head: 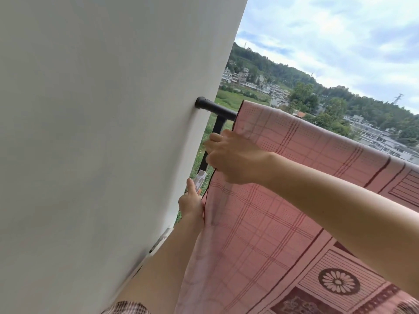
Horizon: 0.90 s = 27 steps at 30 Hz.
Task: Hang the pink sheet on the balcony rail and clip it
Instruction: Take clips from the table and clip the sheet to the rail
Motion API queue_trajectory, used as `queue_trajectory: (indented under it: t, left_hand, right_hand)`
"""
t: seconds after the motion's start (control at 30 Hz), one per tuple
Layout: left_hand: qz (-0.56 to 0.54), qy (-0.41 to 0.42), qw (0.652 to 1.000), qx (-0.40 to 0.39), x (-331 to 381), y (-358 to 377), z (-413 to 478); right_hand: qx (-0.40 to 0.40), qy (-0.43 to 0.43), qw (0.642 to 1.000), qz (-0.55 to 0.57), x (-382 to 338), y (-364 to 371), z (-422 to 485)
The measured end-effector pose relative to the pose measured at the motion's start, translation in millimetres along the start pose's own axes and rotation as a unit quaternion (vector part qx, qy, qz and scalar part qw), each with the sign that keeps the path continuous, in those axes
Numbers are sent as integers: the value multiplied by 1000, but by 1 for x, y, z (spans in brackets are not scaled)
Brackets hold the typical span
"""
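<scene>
The pink sheet (283, 200), checked with dark red lines and flower panels, hangs draped over the black balcony rail (217, 107). My right hand (233, 159) grips the sheet's left edge just below the rail. Lower down, my left hand (191, 203) is closed around a pale clip (200, 181) and touches the same edge. The rail's bare end runs into the wall; the rest is hidden under the sheet.
A white wall (102, 132) fills the left half, close to both hands. A black rail post (209, 143) drops behind my right hand. Beyond the rail lie green fields, houses and wooded hills far below.
</scene>
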<state>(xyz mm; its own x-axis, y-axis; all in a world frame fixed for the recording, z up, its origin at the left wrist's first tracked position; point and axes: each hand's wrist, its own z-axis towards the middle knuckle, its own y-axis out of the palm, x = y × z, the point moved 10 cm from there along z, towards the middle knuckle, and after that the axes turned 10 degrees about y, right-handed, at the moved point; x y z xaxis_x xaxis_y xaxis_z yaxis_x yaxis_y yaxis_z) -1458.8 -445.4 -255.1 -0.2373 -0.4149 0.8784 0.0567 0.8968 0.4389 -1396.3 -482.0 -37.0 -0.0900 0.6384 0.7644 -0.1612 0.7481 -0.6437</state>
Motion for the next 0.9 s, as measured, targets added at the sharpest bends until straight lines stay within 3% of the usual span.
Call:
queue_trajectory:
  t: [0.3, 0.47, 0.53, 0.6, 0.7, 0.8, 0.9]
  left_hand:
    - [0, 65, 995, 70, 9, -13, -3]
    - [3, 102, 993, 62, 15, -9, 3]
    - [23, 101, 994, 31, 14, -8, 5]
    - [26, 93, 994, -53, 14, -2, 6]
    - [-49, 74, 984, -157, 22, -7, 3]
    - [-92, 90, 976, -178, 40, -33, 3]
    - [-58, 120, 967, -218, 61, -43, -4]
  right_hand:
    - [-187, 95, 972, 109, 12, 25, 16]
    - [-236, 107, 963, 79, 8, 37, 19]
    - [-238, 103, 962, 89, 10, 39, 20]
    - [-237, 94, 960, 116, 12, 38, 21]
    - [-230, 85, 960, 138, 14, 37, 21]
    - [-219, 78, 962, 142, 12, 37, 24]
    - [-211, 73, 964, 147, 11, 37, 25]
